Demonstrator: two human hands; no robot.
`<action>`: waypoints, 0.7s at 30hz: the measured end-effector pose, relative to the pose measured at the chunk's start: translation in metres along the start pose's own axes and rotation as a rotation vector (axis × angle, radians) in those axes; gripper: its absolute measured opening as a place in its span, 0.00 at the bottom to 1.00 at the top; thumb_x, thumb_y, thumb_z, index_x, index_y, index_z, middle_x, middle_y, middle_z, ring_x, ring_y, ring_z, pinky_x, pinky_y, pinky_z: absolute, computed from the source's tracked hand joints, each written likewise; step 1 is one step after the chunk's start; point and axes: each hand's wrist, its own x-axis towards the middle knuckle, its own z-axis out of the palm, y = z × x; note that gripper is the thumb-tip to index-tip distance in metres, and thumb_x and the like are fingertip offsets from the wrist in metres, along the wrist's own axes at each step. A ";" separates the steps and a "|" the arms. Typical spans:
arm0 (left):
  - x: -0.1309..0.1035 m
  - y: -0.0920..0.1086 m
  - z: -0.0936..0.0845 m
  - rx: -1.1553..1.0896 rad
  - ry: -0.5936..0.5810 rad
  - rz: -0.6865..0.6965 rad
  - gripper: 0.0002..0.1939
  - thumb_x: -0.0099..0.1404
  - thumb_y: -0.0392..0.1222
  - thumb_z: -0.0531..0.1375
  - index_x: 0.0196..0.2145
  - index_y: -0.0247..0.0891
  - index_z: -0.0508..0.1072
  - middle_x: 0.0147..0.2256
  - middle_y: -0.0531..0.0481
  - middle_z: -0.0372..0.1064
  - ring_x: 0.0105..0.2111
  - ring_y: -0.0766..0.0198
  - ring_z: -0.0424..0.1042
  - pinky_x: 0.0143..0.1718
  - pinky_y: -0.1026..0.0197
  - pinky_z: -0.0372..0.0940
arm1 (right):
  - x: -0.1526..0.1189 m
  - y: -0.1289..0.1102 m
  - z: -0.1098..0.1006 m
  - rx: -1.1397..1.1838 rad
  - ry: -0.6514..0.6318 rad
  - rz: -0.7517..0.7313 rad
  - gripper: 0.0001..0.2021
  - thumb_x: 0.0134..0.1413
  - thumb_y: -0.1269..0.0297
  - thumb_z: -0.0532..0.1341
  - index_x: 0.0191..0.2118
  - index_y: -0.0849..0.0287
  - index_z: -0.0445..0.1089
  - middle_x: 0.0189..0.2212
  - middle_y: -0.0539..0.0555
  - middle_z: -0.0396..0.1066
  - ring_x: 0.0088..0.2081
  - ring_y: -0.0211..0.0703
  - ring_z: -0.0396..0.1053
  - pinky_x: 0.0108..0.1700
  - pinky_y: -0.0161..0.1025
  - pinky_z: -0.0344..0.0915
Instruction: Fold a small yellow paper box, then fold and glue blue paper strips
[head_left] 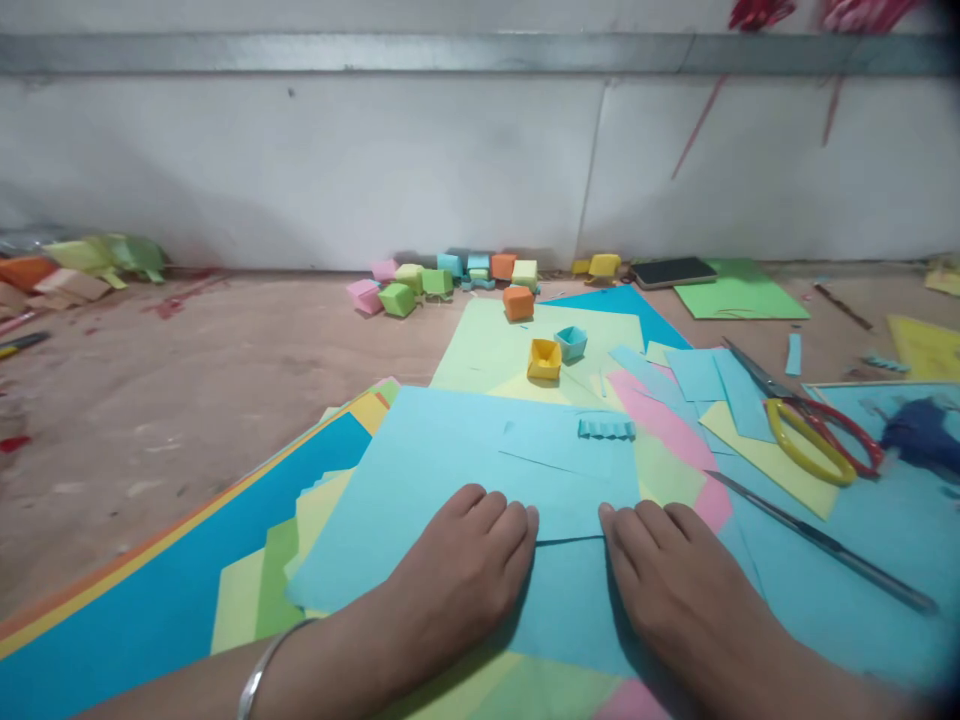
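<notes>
A large light blue sheet of paper [420, 470] lies in front of me on a stack of coloured sheets. My left hand [469, 560], with a silver bangle at the wrist, is closed with curled fingers at the sheet's near edge. Also closed, my right hand [660, 560] is at the same edge, a short gap to the right. The edge between the hands looks slightly lifted or folded; the fingertips are hidden underneath. On the sheet rests a pleated light blue strip [606, 429]. Beyond it stand a small yellow paper box [544, 360] and a light blue paper box [571, 343].
At right lie scissors [814, 420] with yellow and red handles, a long thin dark metal tool [825, 545] and paper offcuts [701, 375]. Several small paper cubes [397, 299] line the wall, with a phone [673, 272] and green paper [742, 290] farther right.
</notes>
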 end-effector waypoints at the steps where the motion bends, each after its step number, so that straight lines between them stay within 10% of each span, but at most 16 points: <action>1: 0.000 0.001 0.000 0.022 0.025 0.013 0.13 0.65 0.28 0.51 0.45 0.26 0.69 0.30 0.46 0.69 0.27 0.57 0.65 0.30 0.54 0.60 | 0.002 0.001 -0.001 0.006 0.012 0.024 0.17 0.45 0.80 0.55 0.41 0.70 0.76 0.27 0.61 0.70 0.29 0.51 0.60 0.31 0.46 0.55; 13: 0.005 0.014 -0.009 -0.244 0.263 0.008 0.14 0.69 0.28 0.47 0.33 0.33 0.71 0.22 0.51 0.67 0.21 0.62 0.63 0.26 0.59 0.54 | 0.017 -0.006 0.000 0.408 0.341 -0.008 0.21 0.62 0.78 0.48 0.18 0.59 0.61 0.16 0.51 0.58 0.23 0.40 0.51 0.28 0.41 0.43; 17: 0.000 0.000 -0.007 -0.373 0.286 -0.135 0.14 0.71 0.37 0.52 0.30 0.37 0.74 0.20 0.53 0.70 0.20 0.64 0.66 0.24 0.61 0.55 | 0.013 0.006 0.003 0.594 0.220 0.039 0.17 0.64 0.71 0.49 0.25 0.60 0.67 0.18 0.50 0.64 0.22 0.39 0.56 0.28 0.38 0.49; 21: 0.002 -0.018 -0.011 -0.743 0.029 -0.317 0.12 0.67 0.39 0.56 0.28 0.39 0.77 0.22 0.54 0.74 0.21 0.67 0.70 0.25 0.67 0.58 | 0.017 0.024 0.000 0.926 -0.110 0.140 0.12 0.60 0.72 0.52 0.28 0.59 0.69 0.21 0.49 0.70 0.24 0.36 0.64 0.29 0.33 0.56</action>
